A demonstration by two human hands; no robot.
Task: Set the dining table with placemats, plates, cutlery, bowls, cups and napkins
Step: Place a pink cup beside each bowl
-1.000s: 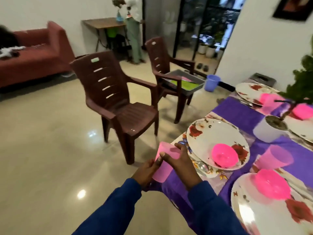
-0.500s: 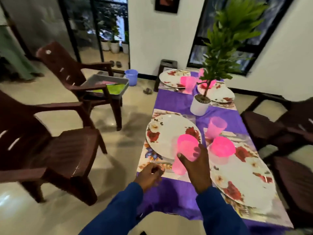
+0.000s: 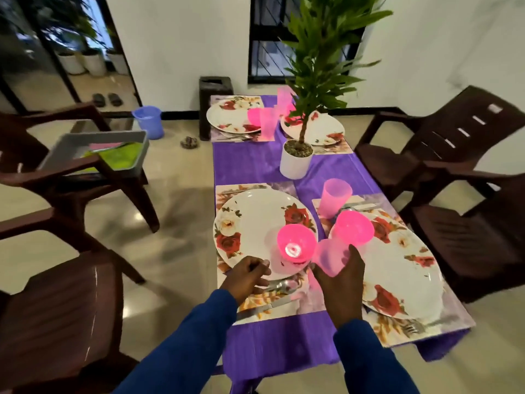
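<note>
My right hand (image 3: 342,282) grips a pale pink cup (image 3: 329,258), tilted, just above the table between the two near plates. My left hand (image 3: 248,275) hovers with curled fingers, holding nothing, over the near edge of the left floral plate (image 3: 250,223), which sits on a floral placemat (image 3: 227,191) and carries a bright pink bowl (image 3: 297,243). The right floral plate (image 3: 403,274) holds another pink bowl (image 3: 352,227); a second pale pink cup (image 3: 335,197) stands behind it. Cutlery (image 3: 279,285) lies on the mat near my left hand.
A potted plant (image 3: 295,162) stands mid-table on the purple cloth (image 3: 250,163). Two more set places with plates and pink cups (image 3: 267,122) are at the far end. Brown plastic chairs (image 3: 454,177) flank both sides; the left one holds a grey tray (image 3: 93,143).
My view has swung from the floor and chairs to face the table. My right hand carried the pink cup rightward and forward past the left bowl; my left hand released it.
</note>
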